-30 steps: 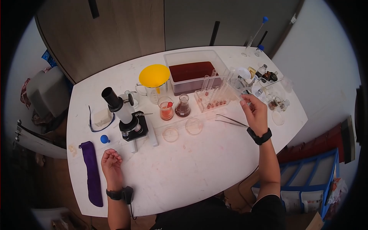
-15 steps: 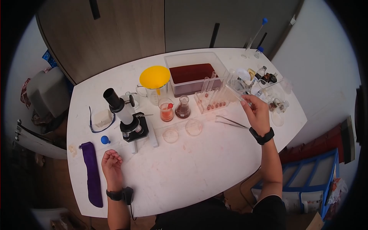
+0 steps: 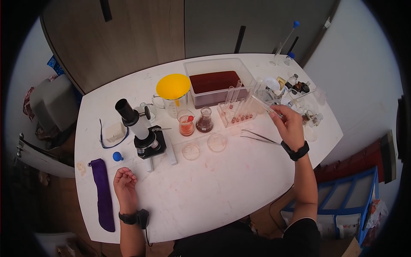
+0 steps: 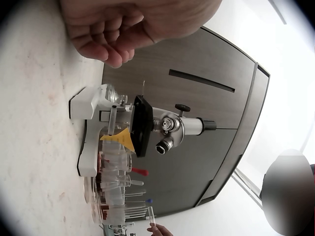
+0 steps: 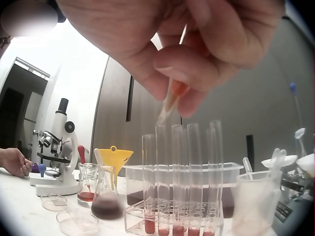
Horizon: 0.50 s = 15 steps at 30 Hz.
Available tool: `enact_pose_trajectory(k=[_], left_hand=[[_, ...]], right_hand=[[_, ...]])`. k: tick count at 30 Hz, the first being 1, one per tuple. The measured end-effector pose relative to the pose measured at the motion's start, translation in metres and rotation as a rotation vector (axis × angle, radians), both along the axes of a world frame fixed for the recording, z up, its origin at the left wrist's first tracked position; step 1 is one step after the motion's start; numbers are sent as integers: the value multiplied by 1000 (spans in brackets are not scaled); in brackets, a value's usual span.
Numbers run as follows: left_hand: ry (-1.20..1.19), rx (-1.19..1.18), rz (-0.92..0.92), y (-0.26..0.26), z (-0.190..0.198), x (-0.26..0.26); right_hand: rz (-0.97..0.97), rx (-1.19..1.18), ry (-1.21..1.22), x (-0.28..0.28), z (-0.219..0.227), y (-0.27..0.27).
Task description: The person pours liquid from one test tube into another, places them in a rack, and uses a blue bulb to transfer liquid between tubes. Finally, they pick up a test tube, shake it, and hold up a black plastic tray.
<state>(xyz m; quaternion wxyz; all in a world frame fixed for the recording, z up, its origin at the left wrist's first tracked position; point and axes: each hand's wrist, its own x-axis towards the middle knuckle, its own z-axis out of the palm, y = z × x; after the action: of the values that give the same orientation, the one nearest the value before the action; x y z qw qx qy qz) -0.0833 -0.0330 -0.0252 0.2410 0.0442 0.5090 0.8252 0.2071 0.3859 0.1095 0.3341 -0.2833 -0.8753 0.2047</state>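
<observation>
My right hand (image 3: 290, 127) pinches a clear glass test tube (image 3: 262, 102) between thumb and fingers, above the table to the right of the rack. In the right wrist view the tube (image 5: 170, 105) slants, with something red showing near the fingertips. Several upright test tubes (image 5: 178, 162) with red at their bottoms stand in the clear rack (image 3: 237, 120), below that hand. My left hand (image 3: 125, 182) rests palm up, fingers loosely curled and holding nothing, near the white and black microscope (image 3: 145, 135) and the purple pouch (image 3: 102, 195).
Tweezers (image 3: 259, 136) lie below the right hand. Two petri dishes (image 3: 217, 143), a beaker with red liquid (image 3: 186, 124) and a dark flask (image 3: 205, 122) stand mid-table. Behind are a yellow funnel (image 3: 173, 85) and a tub of dark red liquid (image 3: 216, 83). Small bottles (image 3: 302, 85) crowd the right.
My right hand has drifted slightly right and toward me, still pinching the test tube. The left hand stays where it was.
</observation>
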Motion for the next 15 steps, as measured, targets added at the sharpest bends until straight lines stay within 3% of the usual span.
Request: enact_pose_trajectory(k=[15], left_hand=[[6,8,-3,-1,-3,-1]], right_hand=[[31,7,-34,-2,8,4]])
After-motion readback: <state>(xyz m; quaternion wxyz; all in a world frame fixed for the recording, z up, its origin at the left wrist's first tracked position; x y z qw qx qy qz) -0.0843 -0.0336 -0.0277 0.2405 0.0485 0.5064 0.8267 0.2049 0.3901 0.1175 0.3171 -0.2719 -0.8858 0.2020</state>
